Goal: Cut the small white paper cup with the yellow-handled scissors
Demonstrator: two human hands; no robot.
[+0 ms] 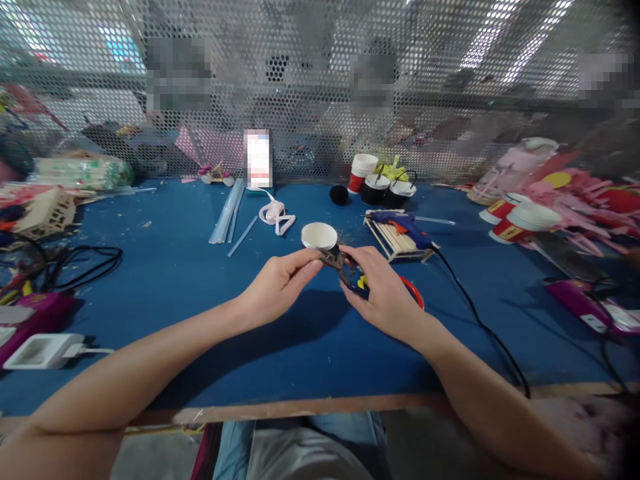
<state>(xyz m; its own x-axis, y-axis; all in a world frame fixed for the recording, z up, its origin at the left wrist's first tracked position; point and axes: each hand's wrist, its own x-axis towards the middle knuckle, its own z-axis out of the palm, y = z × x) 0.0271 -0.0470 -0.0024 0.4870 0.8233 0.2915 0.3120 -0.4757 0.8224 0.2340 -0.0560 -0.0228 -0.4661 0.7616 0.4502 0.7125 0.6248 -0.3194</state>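
My left hand (280,283) pinches the rim of a small white paper cup (320,237) held above the blue table (200,267). My right hand (383,293) is closed round a tool with red and blue handles (413,290), likely pliers or a punch. The tool's dark jaws (336,259) bite the cup's near edge. Both hands meet just above the middle of the table.
A blue glue gun (403,225) rests on a stick rack (395,241), its black cord (480,320) running to the front edge. Cups (363,172) stand behind, more cups and pink craft parts (525,217) right, glue sticks (227,213), ribbon (275,215), cables (80,263) left. Mesh screen behind.
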